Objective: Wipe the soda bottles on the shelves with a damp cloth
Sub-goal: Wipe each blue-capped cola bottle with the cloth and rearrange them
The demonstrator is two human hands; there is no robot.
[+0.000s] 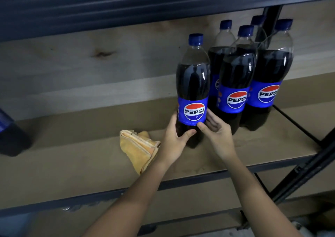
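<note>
Wooden boards backed a dark metal shelving unit, and its brown shelf (72, 168) ran across the head view with a dark metal front edge. Near the middle of that shelf stood a Pepsi bottle (193, 84), upright, blue-capped, its label facing the camera. The left hand (175, 139) gripped it low on the left side, thumb curled across the dark base below the label. The right hand (216, 130) held the other side, thumb tip touching the lower edge of the label and fingers bent round behind the bottle.

Just to the right and further back stood a cluster of four more bottles (252, 73) of the same kind, close together, the nearest one just beside the held bottle. A yellow cloth (139, 149) lay crumpled on the shelf to the left of the left wrist, with neither hand on it. At the far left edge, part of another dark bottle (10, 135) showed, well apart from the rest. A black upright post (306, 166) ran diagonally at the right.
</note>
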